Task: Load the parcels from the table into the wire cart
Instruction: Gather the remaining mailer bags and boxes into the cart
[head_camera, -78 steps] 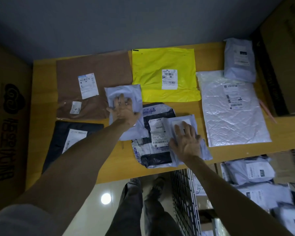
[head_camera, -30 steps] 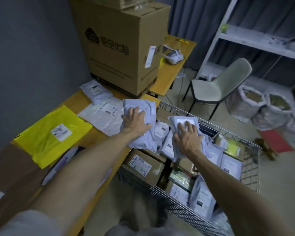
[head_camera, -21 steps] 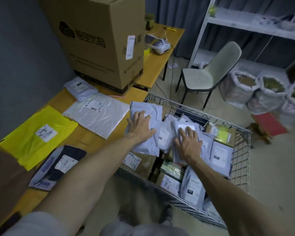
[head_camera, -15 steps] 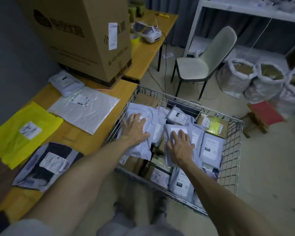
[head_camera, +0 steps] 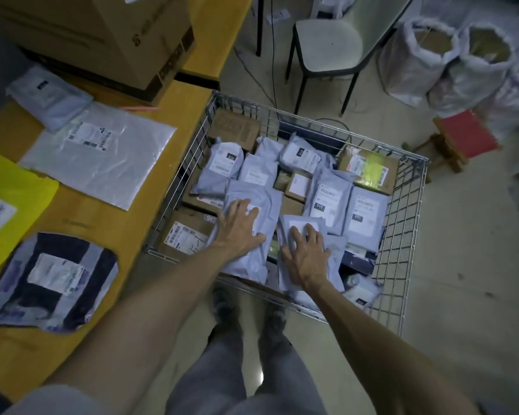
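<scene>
Two hands lie flat inside the cart [head_camera: 402, 235], fingers straight and spread, close together but not touching. The left hand [head_camera: 240, 226] presses on a grey mailer [head_camera: 252, 193]; the right hand [head_camera: 306, 253] presses on a smaller mailer [head_camera: 333, 265] just beside it. Both mailers rest on the pile [head_camera: 366, 217] in the cart. Four parcels [head_camera: 99, 157] lie on the table [head_camera: 108, 235] at left.
</scene>
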